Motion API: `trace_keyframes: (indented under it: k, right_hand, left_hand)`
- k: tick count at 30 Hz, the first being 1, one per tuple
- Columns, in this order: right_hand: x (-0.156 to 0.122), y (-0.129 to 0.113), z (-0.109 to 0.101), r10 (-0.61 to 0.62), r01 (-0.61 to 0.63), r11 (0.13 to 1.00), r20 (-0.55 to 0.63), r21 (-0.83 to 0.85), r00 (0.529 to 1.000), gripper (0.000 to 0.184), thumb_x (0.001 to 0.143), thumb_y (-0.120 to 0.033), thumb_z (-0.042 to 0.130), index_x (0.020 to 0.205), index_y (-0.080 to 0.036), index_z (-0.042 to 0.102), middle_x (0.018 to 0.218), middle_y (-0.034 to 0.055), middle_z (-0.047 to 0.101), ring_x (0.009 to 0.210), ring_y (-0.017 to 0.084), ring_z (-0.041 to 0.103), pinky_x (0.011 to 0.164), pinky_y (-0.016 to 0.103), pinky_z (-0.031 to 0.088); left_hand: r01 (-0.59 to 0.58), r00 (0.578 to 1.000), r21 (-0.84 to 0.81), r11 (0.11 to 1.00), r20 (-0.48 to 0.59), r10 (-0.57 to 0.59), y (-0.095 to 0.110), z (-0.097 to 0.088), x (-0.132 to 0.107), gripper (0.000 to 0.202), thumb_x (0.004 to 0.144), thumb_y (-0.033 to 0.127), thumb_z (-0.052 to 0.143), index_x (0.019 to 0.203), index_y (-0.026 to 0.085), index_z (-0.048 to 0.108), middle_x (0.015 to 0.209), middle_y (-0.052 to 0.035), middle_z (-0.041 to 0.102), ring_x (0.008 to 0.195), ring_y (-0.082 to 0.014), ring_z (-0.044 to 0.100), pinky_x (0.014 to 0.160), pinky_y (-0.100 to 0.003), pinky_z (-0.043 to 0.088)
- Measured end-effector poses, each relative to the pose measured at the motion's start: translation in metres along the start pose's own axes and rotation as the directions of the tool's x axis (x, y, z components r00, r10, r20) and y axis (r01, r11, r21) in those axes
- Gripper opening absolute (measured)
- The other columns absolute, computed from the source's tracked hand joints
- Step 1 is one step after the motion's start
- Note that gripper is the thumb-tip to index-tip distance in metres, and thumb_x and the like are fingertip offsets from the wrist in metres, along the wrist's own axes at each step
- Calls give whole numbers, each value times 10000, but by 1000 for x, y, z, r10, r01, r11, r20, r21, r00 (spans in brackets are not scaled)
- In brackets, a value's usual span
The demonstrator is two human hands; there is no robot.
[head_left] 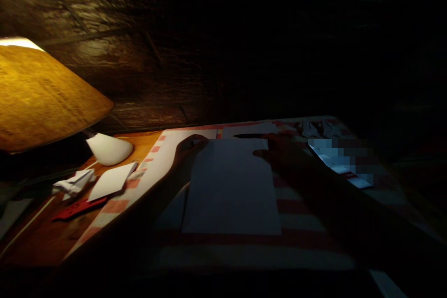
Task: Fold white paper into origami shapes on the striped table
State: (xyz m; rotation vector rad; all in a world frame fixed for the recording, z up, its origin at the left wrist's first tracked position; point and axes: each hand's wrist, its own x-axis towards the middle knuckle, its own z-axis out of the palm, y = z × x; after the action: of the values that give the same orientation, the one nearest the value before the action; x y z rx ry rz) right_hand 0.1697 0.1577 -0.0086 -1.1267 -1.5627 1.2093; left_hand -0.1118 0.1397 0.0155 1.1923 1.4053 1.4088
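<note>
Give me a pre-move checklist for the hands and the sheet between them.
1. Left hand at sheet: ok, at the far left corner.
2. Right hand at sheet: ok, at the far right corner.
3. Grip firmness: cannot tell, too dark.
4. Light on sheet: not ok, dim; the lamp mostly brightens the left side.
5. Lit screen off sheet: ok, apart on the right.
6. Red object off sheet: ok, apart on the left.
</note>
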Motion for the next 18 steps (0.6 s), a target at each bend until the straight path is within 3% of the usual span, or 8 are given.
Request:
trace_keyframes:
  k: [2, 4, 7, 9, 11, 14, 18]
  right_hand:
    - [2, 3, -1, 43, -61, 986, 114, 157, 993, 283, 751, -377, 804, 967, -221, 709, 936, 84, 748, 786, 242, 694, 665, 400, 572]
    - [4, 5, -3, 69, -92, 979, 129, 183, 989, 241, 733, -389, 805, 863, -210, 708, 860, 60, 735, 731, 217, 677, 644, 366, 549]
    - [7, 1, -8, 62, -57, 992, -40, 115, 997, 240, 713, -385, 788, 680, -201, 637, 658, 1, 628, 567, 154, 566, 524, 299, 440]
    - [10, -3, -13, 16, 1, 996, -191, 92, 981, 259, 713, -361, 766, 621, -205, 579, 600, -27, 552, 525, 127, 494, 487, 278, 367]
    - [12, -8, -20, -22, 74, 988, -341, 138, 940, 249, 722, -333, 732, 620, -216, 537, 580, -41, 498, 501, 115, 443, 468, 274, 333]
    - [15, -13, -30, -88, 211, 962, -536, 173, 840, 233, 772, -314, 661, 666, -249, 464, 571, -50, 421, 472, 115, 391, 447, 287, 324]
    - [9, -26, -31, -257, 339, 941, -613, 19, 747, 215, 850, -375, 602, 765, -278, 431, 634, -23, 429, 539, 169, 467, 477, 329, 376]
  left_hand:
    - [18, 999, -46, 999, -26, -19, -1, 0, 0, 247, 670, 355, 801, 758, 176, 655, 599, 42, 563, 489, -96, 473, 455, -201, 327]
    - [48, 998, -83, 995, -32, -51, -4, 1, 1, 261, 671, 353, 808, 793, 179, 657, 591, 54, 548, 477, -89, 463, 443, -193, 319]
    - [53, 998, -148, 988, -16, -56, -10, 2, 4, 318, 673, 347, 823, 902, 189, 670, 700, 32, 627, 567, -111, 565, 504, -205, 420]
    - [1, 1000, -202, 979, -12, -3, -14, 1, 7, 303, 721, 349, 786, 953, 206, 655, 855, -4, 691, 715, -146, 653, 635, -255, 522]
    - [-72, 997, -234, 970, 1, 74, -19, -3, 11, 215, 784, 349, 714, 933, 219, 632, 946, -28, 705, 838, -176, 691, 791, -339, 570]
    - [-166, 983, -256, 952, 40, 182, -22, -12, 19, 142, 810, 338, 674, 867, 214, 633, 934, -39, 703, 913, -202, 701, 927, -426, 560]
    - [-220, 937, -249, 943, 215, 276, -7, -9, 16, 240, 847, 388, 696, 987, 194, 689, 1102, -95, 715, 1079, -257, 684, 993, -458, 534]
